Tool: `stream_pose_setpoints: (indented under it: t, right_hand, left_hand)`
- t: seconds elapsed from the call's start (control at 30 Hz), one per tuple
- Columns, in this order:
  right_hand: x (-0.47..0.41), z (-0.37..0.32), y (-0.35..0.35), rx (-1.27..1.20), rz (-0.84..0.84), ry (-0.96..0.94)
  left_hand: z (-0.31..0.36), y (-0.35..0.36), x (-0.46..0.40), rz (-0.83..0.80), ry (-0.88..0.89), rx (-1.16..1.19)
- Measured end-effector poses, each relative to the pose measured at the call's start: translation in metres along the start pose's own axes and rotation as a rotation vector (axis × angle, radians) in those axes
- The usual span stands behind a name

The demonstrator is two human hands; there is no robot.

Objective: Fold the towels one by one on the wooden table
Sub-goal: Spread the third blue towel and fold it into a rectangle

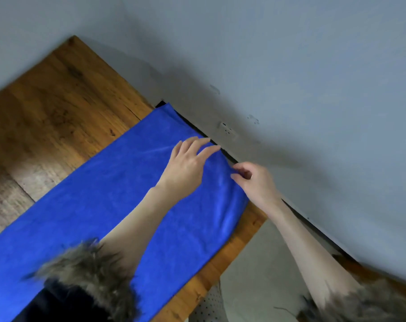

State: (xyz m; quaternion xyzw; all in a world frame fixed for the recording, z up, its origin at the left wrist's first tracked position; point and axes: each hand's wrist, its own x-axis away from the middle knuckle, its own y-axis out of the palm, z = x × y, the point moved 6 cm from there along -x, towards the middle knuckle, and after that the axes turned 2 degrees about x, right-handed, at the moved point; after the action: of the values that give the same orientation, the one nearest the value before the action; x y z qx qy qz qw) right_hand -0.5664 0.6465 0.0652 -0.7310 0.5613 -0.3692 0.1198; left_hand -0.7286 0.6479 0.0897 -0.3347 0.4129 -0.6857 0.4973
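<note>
A: What is hidden or hard to read here?

B: The blue towel [99,201] runs out of the picture at the lower left, so its near end is cut off. Two fur-trimmed cuffs [88,273] cover part of it, and the whole view is tilted and soft.

A: And the hands?

B: The left hand [188,163] lies on the towel's far end with its fingers spread apart and flat. The right hand [255,180] is at the towel's far right corner, thumb and forefinger pinched together; whether cloth sits between them cannot be told.

A: What is around it?

B: The towel lies flat on the wooden table [46,108], its far edge against the grey wall [290,66]. A wall socket [227,130] sits just beyond the left hand. Pale floor [255,256] shows past the table's right edge.
</note>
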Motion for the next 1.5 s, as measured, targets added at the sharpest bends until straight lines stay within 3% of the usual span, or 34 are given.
stream_pose_setpoints:
  t: [0.13,0.33,0.67,0.87,1.0,1.5]
  right_hand:
    - [0.009,-0.018,-0.009,0.028,0.021,-0.119]
    - [0.011,-0.011,-0.018,0.067,0.069,-0.088]
    - [0.008,-0.025,-0.042,0.409,0.205,-0.116]
    - [-0.003,-0.066,-0.090,0.471,0.338,-0.163]
    - [0.018,-0.095,-0.098,0.459,0.378,-0.272]
    - [0.185,-0.188,0.049,0.369,-0.108,-0.628]
  left_hand:
    - [0.021,0.013,-0.026,-0.180,0.125,-0.063]
    - [-0.011,-0.006,-0.028,-0.170,0.069,-0.022]
    - [-0.093,-0.080,-0.007,0.114,-0.221,-0.183]
    - [-0.069,-0.138,-0.033,0.366,-0.199,-0.181]
    - [-0.062,-0.161,-0.019,0.408,-0.166,-0.162]
    - [-0.112,-0.215,0.242,0.487,-0.320,-0.153]
